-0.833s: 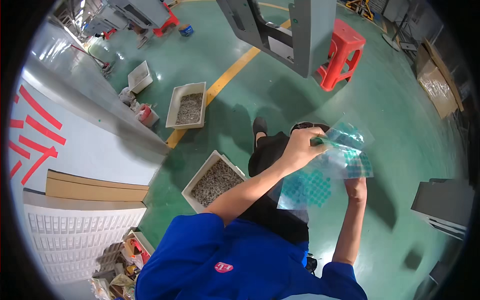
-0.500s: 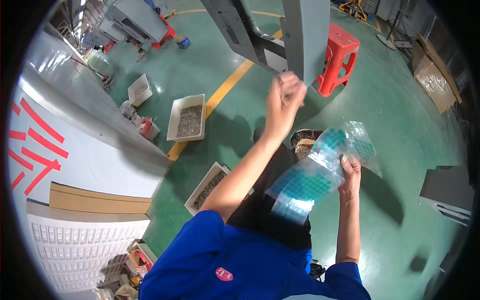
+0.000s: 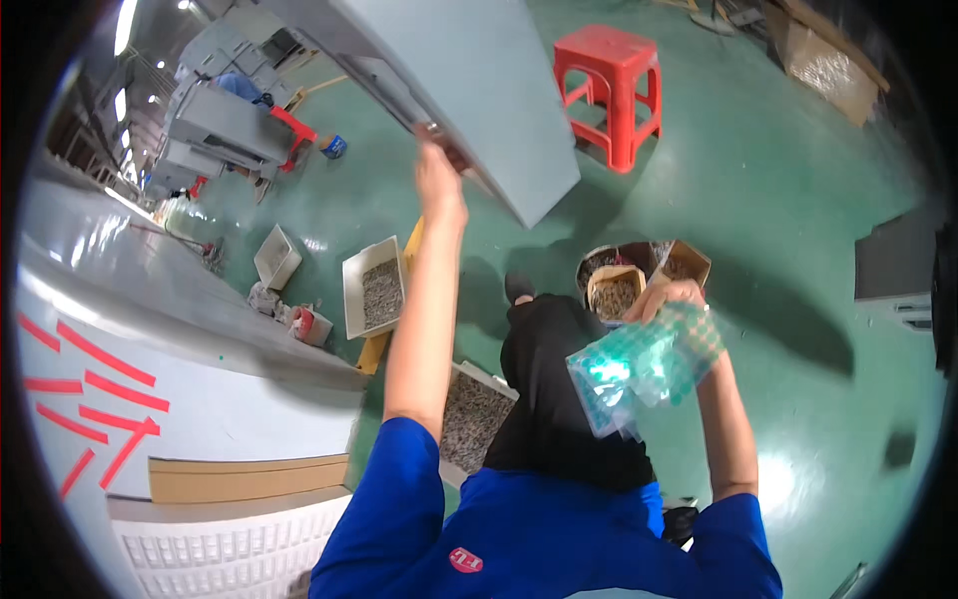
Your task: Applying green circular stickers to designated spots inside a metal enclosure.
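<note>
The person's right hand (image 3: 671, 297) is closed on clear film sheets with green dots (image 3: 654, 357), gripping them by the upper edge; they hang beside the black-trousered leg (image 3: 559, 409), over the right wrist. That edge hold probably leaves most dots uncovered and the other arm free. The left hand (image 3: 441, 190) reaches to the lower edge of a grey metal housing (image 3: 489, 100), fingers curled and partly hidden, so whether it grips or merely touches cannot be told. Open tubs of small parts (image 3: 615, 296) sit near the right hand, seemingly for easy reach.
</note>
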{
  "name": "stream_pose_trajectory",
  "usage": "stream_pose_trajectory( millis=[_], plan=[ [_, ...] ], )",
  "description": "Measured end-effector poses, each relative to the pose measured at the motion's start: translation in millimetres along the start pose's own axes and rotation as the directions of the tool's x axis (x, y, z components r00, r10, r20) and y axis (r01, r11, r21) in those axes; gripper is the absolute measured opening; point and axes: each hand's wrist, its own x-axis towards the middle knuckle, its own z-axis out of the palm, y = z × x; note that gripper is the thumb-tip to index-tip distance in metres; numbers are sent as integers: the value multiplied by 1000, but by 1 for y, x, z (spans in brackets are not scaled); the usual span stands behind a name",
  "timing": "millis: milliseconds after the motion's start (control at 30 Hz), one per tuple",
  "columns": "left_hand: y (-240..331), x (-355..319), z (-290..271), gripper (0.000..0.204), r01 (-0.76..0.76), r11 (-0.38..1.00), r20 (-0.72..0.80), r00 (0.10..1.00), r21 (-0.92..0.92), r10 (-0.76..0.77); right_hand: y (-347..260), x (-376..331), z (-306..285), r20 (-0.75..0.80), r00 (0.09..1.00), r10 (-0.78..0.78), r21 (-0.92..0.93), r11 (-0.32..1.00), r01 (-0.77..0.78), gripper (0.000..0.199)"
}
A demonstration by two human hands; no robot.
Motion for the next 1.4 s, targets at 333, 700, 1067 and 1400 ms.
stream_pose_trajectory(
  millis=[333, 700, 1067, 1400],
  plan=[
    [91, -35, -160, 75, -293, 950, -93, 949, 104, 303, -5, 11, 31, -131, 989, -76, -264, 964, 39, 6],
    [81, -43, -105, 90, -503, 739, 138, 856, 448, 499, 21, 115, 121, 115, 954, -277, -358, 884, 300, 15],
    [56, 30, -95, 89, -563, 775, 350, 815, 287, 462, 48, 134, 148, -58, 949, -311, -519, 821, 237, 11],
    [45, 74, -131, 91, -404, 912, 456, 826, 70, 331, 81, 101, 168, -149, 913, -380, -363, 880, 307, 15]
  ],
)
